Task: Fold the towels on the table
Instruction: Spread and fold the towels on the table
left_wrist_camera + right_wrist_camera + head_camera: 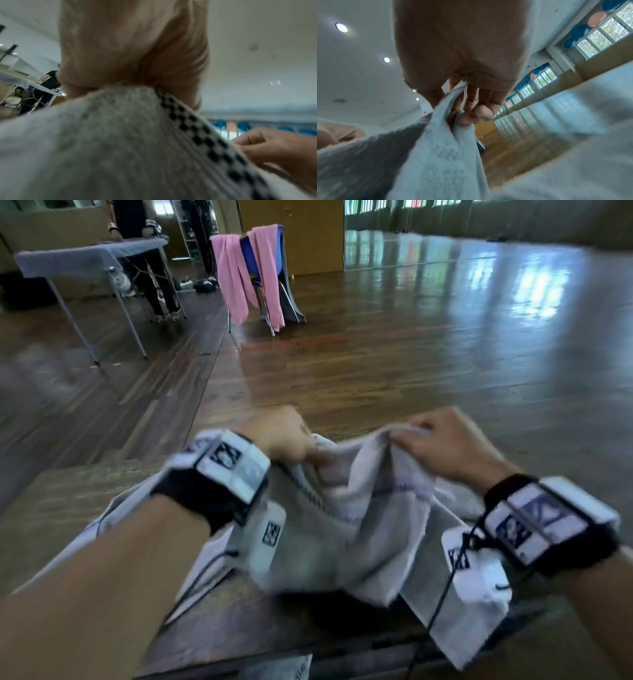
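A pale grey towel (329, 529) with a black-and-white checkered border band hangs bunched between 2 hands above the near edge of a wooden table (68, 501), its lower folds drooping onto the tabletop. The left hand (281, 436) has its fingers curled tight around the towel's left upper edge, and the right hand (445, 440) pinches the right upper edge between thumb and curled fingers (477, 115). Farther off on the wooden floor, left of centre, stands a blue chair (253, 258) draped with pink towels (233, 275), with a grey-covered folding table (92, 258) at far left.
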Demonstrator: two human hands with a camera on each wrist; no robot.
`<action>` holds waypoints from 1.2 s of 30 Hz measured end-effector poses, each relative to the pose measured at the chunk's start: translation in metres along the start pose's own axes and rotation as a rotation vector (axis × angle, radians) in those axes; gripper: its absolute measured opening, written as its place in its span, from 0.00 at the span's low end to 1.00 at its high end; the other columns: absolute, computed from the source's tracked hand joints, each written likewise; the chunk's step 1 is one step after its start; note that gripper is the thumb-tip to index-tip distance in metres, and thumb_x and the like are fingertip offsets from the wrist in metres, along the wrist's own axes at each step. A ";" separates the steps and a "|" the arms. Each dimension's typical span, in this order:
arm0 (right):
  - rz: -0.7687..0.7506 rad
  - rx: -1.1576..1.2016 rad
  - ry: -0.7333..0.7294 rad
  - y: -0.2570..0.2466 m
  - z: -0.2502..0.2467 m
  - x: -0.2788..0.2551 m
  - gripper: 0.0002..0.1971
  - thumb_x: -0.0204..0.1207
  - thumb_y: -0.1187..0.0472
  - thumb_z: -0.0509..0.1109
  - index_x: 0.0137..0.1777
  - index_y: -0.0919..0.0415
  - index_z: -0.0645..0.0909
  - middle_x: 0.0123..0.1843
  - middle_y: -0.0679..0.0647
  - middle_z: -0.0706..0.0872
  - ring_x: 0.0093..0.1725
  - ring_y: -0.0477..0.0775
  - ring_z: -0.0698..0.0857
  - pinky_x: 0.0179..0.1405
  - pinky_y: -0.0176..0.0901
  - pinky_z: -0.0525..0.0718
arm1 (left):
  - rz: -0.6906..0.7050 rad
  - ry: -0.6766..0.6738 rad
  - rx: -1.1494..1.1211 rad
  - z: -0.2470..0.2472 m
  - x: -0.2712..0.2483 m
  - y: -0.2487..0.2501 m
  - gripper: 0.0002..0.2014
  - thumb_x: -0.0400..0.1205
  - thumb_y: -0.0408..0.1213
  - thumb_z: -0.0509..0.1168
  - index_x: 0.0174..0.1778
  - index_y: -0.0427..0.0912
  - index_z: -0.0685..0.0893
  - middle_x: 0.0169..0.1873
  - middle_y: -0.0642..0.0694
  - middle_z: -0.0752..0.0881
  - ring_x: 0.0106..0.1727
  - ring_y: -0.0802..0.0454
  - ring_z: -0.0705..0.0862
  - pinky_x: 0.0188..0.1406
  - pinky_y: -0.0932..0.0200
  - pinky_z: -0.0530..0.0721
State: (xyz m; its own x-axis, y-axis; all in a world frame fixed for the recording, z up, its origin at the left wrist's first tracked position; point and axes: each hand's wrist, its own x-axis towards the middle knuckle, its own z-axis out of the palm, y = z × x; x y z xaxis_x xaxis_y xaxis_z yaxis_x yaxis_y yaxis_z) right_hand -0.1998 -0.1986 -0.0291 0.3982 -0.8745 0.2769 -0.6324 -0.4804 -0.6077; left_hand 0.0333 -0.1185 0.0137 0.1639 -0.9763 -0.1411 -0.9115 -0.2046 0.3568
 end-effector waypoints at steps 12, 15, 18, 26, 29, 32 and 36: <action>-0.112 -0.069 0.392 0.000 -0.086 0.112 0.16 0.83 0.52 0.70 0.54 0.66 0.91 0.51 0.67 0.92 0.56 0.66 0.87 0.49 0.37 0.72 | 0.025 0.643 -0.480 -0.058 0.064 -0.005 0.11 0.77 0.35 0.75 0.54 0.39 0.90 0.46 0.41 0.91 0.44 0.47 0.88 0.51 0.50 0.89; 0.019 -0.094 0.341 0.025 -0.083 0.101 0.19 0.82 0.47 0.73 0.60 0.62 0.91 0.51 0.63 0.91 0.61 0.67 0.85 0.56 0.41 0.76 | 0.010 0.583 -0.379 -0.039 0.060 -0.015 0.08 0.73 0.37 0.79 0.46 0.39 0.93 0.40 0.38 0.92 0.35 0.48 0.82 0.38 0.54 0.82; 0.043 -0.151 0.271 0.044 -0.075 0.087 0.16 0.81 0.50 0.74 0.57 0.62 0.92 0.46 0.61 0.92 0.54 0.68 0.87 0.56 0.47 0.81 | -0.039 0.581 -0.465 -0.024 0.061 -0.014 0.09 0.72 0.39 0.81 0.41 0.39 0.92 0.38 0.37 0.92 0.36 0.44 0.89 0.40 0.52 0.87; -0.010 0.027 0.294 0.061 -0.080 0.089 0.07 0.78 0.64 0.78 0.55 0.59 0.93 0.39 0.54 0.91 0.35 0.47 0.87 0.37 0.40 0.85 | -0.042 0.705 -0.789 -0.024 0.079 0.001 0.07 0.73 0.27 0.76 0.34 0.38 0.85 0.37 0.38 0.88 0.42 0.42 0.91 0.46 0.46 0.92; -0.107 0.093 0.408 0.059 -0.080 0.079 0.10 0.78 0.69 0.75 0.55 0.56 0.91 0.35 0.48 0.87 0.28 0.36 0.82 0.25 0.27 0.77 | -0.018 0.743 -0.607 -0.014 0.068 0.002 0.12 0.75 0.33 0.73 0.28 0.44 0.79 0.26 0.48 0.80 0.33 0.49 0.79 0.29 0.67 0.79; -0.039 -0.106 0.240 0.072 -0.074 0.050 0.12 0.73 0.76 0.74 0.44 0.59 0.94 0.33 0.57 0.89 0.33 0.55 0.85 0.35 0.40 0.73 | -0.115 0.415 -0.326 0.009 0.043 -0.001 0.12 0.75 0.38 0.74 0.28 0.45 0.80 0.24 0.50 0.79 0.27 0.53 0.74 0.13 0.72 0.68; 0.041 -0.215 0.172 0.080 -0.070 -0.015 0.13 0.68 0.72 0.76 0.40 0.51 0.94 0.38 0.55 0.93 0.46 0.62 0.91 0.48 0.45 0.81 | -0.093 0.315 -0.252 0.035 -0.001 -0.007 0.12 0.75 0.33 0.73 0.30 0.42 0.77 0.31 0.45 0.81 0.31 0.51 0.75 0.25 0.66 0.72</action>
State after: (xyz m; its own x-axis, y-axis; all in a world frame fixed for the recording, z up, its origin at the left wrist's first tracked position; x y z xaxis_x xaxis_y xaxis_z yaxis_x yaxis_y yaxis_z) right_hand -0.3032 -0.2283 -0.0295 0.2629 -0.8831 0.3886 -0.7792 -0.4319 -0.4543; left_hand 0.0262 -0.1139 -0.0215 0.3839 -0.9188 0.0921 -0.7728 -0.2651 0.5767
